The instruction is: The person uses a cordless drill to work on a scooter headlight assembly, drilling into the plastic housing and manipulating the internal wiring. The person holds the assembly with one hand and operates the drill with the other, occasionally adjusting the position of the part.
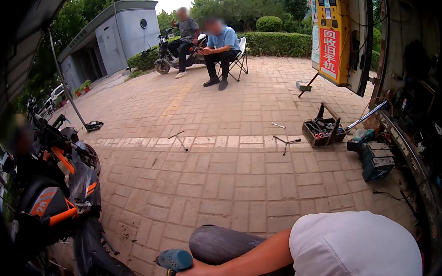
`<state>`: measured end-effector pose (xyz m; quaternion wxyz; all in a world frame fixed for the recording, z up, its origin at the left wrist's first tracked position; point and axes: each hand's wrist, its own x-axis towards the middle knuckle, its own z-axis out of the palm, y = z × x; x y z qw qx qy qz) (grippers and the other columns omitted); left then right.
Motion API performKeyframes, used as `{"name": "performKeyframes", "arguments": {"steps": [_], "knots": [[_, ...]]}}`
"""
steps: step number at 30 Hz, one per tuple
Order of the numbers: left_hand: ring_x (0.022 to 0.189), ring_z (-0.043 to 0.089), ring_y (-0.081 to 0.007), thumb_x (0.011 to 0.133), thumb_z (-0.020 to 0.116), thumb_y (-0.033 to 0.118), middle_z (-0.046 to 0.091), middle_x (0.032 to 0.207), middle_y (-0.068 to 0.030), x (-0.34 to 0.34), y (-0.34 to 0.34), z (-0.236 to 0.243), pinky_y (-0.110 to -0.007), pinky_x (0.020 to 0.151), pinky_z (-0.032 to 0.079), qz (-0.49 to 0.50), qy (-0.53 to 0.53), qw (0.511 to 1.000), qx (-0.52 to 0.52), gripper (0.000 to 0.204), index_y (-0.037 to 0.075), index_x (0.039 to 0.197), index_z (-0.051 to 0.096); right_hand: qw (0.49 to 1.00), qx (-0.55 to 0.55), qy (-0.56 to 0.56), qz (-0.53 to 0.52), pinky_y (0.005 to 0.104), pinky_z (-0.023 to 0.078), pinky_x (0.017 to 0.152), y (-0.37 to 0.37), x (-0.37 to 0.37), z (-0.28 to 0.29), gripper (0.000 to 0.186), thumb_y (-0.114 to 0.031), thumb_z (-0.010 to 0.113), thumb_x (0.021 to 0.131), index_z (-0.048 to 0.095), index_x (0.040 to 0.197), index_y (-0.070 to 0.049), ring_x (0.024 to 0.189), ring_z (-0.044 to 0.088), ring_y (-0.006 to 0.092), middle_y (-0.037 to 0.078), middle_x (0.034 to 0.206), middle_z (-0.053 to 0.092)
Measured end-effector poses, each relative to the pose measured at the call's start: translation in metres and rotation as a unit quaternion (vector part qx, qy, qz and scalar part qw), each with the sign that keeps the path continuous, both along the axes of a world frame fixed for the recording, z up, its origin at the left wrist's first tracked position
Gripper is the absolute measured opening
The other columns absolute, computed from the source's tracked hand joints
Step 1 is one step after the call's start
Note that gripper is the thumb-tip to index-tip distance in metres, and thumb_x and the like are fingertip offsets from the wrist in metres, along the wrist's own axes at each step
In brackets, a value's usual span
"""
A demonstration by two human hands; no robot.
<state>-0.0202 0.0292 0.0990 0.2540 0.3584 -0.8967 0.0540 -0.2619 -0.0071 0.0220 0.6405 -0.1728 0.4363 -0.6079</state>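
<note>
Head view, hand: I saw one hand point(206, 273) at the lower edge, its forearm running in from the right under a white sleeve point(351, 247); I took it for the right hand, though I could not be sure.
Grip: its fingers were closed around the handle of a blue-green power tool point(176, 261) — held low, bottom centre, just left of the hand.
Left hand: I could not find it anywhere in the view.
Beside the hand: a rounded dark grey scooter panel point(223, 243) sat just behind the forearm.
Left side: a black and orange motorcycle point(56, 195) stood near the tool, on the brick paving point(223, 173).
Paving, middle: two cross-shaped wrenches point(286, 142) lay apart from each other, a small spanner point(277, 125) between them and farther off.
Right side: an open box of tools point(324, 129) sat near a dark green battery case point(378, 159), beside a cluttered workshop edge.
Upper right: a yellow and red sign panel point(330, 33) leaned against a door.
Background: two people sat well apart from me — one on a folding chair point(239, 60), one on a parked scooter point(166, 57).
</note>
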Motion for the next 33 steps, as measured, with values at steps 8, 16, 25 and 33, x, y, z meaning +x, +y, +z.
{"name": "performKeyframes", "arguments": {"steps": [8,16,25,33], "knots": [[0.079,0.057,-0.0293,0.074,0.066,0.013,0.060,0.087,-0.0127,-0.006,-0.050,0.034,-0.036,0.071,0.045,-0.074,0.042,0.976,0.202,0.014,0.004,0.085,0.064,0.999,-0.034,0.009,-0.001,0.0321,0.043,0.067,0.001,0.004,0.009,0.016,-0.013,0.062,0.074,0.056,0.086,-0.005,0.069,0.054,0.0152,0.004,0.074,0.057],[0.083,0.055,-0.0297,0.070,0.065,0.018,0.061,0.085,-0.0115,-0.071,-0.112,0.047,-0.039,0.078,0.042,-0.060,-0.131,0.986,0.088,0.016,0.005,0.080,0.066,0.994,-0.080,0.042,-0.054,0.0317,0.045,0.060,0.008,0.010,0.022,0.017,-0.005,0.064,0.062,0.059,0.079,-0.004,0.064,0.052,0.0165,0.005,0.068,0.056],[0.094,0.055,-0.0285,0.068,0.066,0.031,0.062,0.089,-0.0090,-0.088,-0.132,-0.019,-0.040,0.083,0.043,0.010,-0.397,0.893,0.210,0.022,0.013,0.081,0.069,0.996,-0.084,0.022,-0.005,0.0281,0.043,0.064,-0.006,0.006,-0.015,0.012,-0.010,0.061,0.072,0.054,0.081,-0.005,0.066,0.052,0.0115,0.002,0.069,0.056],[0.123,0.032,-0.0347,0.068,0.067,0.042,0.039,0.133,-0.0107,-0.085,-0.121,0.016,-0.054,0.102,0.019,0.026,-0.263,0.962,0.072,0.062,0.015,0.121,0.050,0.998,0.008,0.053,-0.030,0.0304,0.044,0.061,0.002,0.005,0.005,0.014,-0.005,0.062,0.064,0.057,0.077,-0.004,0.064,0.052,0.0150,0.004,0.067,0.055]]}}
